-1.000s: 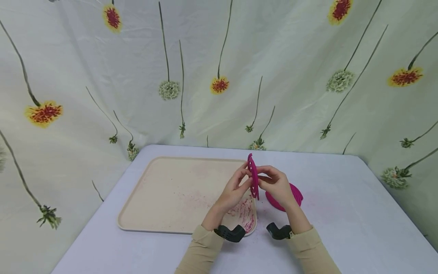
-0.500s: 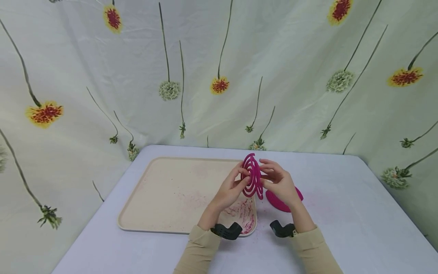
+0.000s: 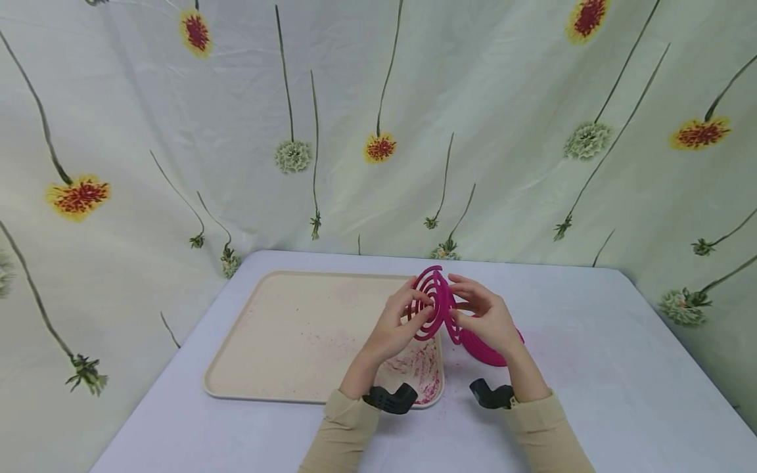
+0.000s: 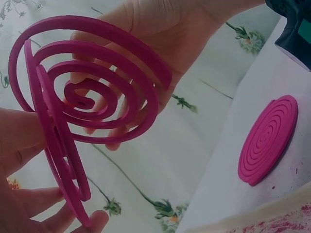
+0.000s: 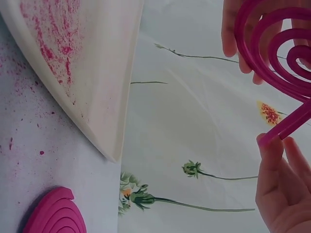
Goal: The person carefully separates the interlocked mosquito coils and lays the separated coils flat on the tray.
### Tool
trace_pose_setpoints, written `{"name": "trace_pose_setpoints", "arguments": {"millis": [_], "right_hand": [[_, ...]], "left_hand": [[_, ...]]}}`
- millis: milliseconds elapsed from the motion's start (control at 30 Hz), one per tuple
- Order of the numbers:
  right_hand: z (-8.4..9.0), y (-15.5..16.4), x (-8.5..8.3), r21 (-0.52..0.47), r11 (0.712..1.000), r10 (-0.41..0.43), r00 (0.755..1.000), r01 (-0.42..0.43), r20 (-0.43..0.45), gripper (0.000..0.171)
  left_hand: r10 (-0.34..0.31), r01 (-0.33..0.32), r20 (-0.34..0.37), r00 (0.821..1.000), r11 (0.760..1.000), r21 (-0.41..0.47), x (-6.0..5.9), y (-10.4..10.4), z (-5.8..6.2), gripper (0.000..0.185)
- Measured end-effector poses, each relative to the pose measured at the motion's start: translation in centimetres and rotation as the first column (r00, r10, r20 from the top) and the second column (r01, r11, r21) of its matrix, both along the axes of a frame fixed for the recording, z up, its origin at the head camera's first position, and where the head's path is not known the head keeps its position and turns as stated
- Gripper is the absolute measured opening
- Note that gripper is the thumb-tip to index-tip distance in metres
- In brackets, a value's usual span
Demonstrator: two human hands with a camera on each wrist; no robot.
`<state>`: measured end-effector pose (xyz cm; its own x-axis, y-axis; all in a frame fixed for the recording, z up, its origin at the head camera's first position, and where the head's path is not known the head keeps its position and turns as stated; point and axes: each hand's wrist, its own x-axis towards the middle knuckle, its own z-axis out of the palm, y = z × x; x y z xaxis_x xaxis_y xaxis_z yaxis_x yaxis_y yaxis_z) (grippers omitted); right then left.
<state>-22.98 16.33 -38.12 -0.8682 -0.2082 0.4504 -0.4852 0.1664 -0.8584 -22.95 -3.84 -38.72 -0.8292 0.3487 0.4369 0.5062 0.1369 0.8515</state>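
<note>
Head view: both hands raised above the table [image 3: 591, 341], meeting just past the near right corner of the beige tray [image 3: 284, 328]. Between them, a pair of pink spiral coils [image 3: 434, 309], partly pulled apart, held clear of the table. No writing, brand or label readable on anything in sight.

Left hand [image 3: 397, 328]: palm toward the coils, fingers curled round one spiral's rim; its grip is closed on the coils. Left wrist view shows that spiral [image 4: 92, 82] nearly face-on, the second one edge-on and splayed off beside it, both joined near the left rim.

Right hand [image 3: 485, 318]: fingers bent toward the coils from the other side, fingertips on the rim; it holds the coils too. Right wrist view shows a fingertip [image 5: 269, 143] pressed at the end of a coil strand.

Sleeves tan; black wrist-mounted units at both cuffs.

Stack of pink coils [image 3: 493, 351] lies flat on the table, just right of the tray, partly behind the right hand. Pink dust [image 3: 422, 371] smeared in the tray's near right corner, specks on the table nearby. Flower-print cloth [image 3: 355, 131] hangs behind.
</note>
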Motion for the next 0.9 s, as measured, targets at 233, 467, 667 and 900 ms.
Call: {"name": "trace_pose_setpoints", "arguments": {"millis": [233,467,667,900], "right_hand": [[0.2,0.2,0.1,0.032,0.999,0.004,1.000,-0.004,0.001,0.058],[0.1,-0.1,0.1,-0.047,0.998,0.049,0.999,-0.049,-0.013,0.054],[-0.4,-0.5,0.0,-0.095,0.994,0.040,0.998,-0.045,-0.048,0.045],[-0.5,-0.2,-0.1,-0.064,0.997,0.041,0.999,-0.041,-0.001,0.046]], "left_hand": [[0.021,-0.022,0.011,1.000,1.000,0.012,0.1,-0.2,0.4,0.019],[-0.011,0.009,0.020,1.000,0.996,0.093,0.2,0.2,0.2,0.019],[0.004,-0.003,-0.013,1.000,0.997,0.075,0.1,0.8,-0.1,0.017],[0.016,-0.014,-0.048,0.999,0.999,0.036,0.0,0.3,0.0,0.016]]}}
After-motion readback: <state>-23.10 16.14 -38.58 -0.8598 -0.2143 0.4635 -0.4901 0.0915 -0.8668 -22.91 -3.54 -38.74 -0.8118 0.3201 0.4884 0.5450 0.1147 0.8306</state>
